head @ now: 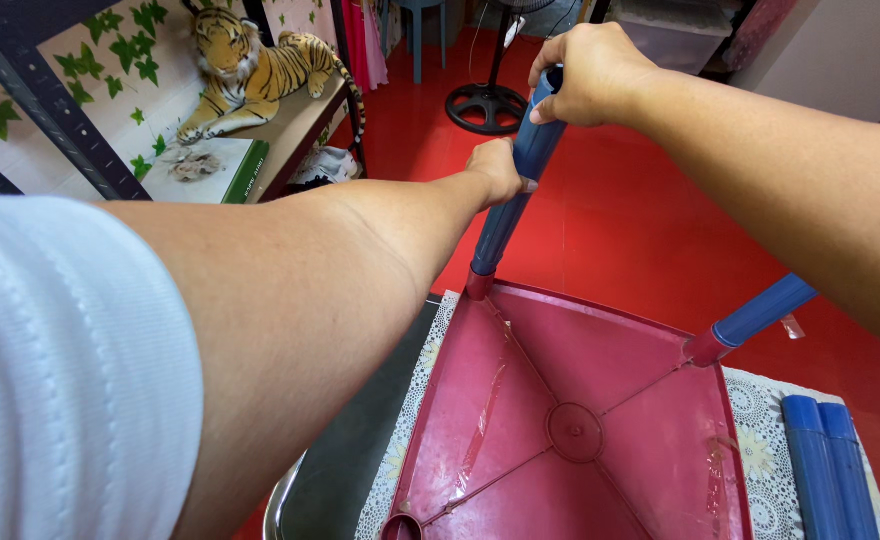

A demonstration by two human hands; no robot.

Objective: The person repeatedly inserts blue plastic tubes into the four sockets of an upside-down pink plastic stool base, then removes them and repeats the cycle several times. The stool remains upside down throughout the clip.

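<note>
Head view looks down our own arms at a blue tubular leg [508,205] standing up out of the far corner socket of an upturned dark-red plastic stool seat [570,400], and we judge the step in hand to be seating that leg. Our right hand [588,75] is clamped over the top end of the leg; our left hand [498,170], just below it, is wrapped round the shaft, fingers closed on it. The leg leans slightly away from us, so the next move seems to call for a straight downward press or twist, with the lower hand steadying the shaft so it does not skew in the socket. To the right of the hands and nearer us, a second blue leg [760,315] already sits in the seat's right corner socket, pointing outward. Below the hands, at the near edge of the picture, an empty round socket [400,527] shows, and further right two loose blue legs [828,470] lie side by side on a white lace mat [755,415] beneath the seat. Beyond the hands lies a red floor [620,210] with a fan base [488,105]; to their left a plush tiger [255,65] rests on a shelf. How deep the leg sits in its socket we cannot make out, the seat's nearest corner is cut off, and our left forearm covers much of the left side.
</note>
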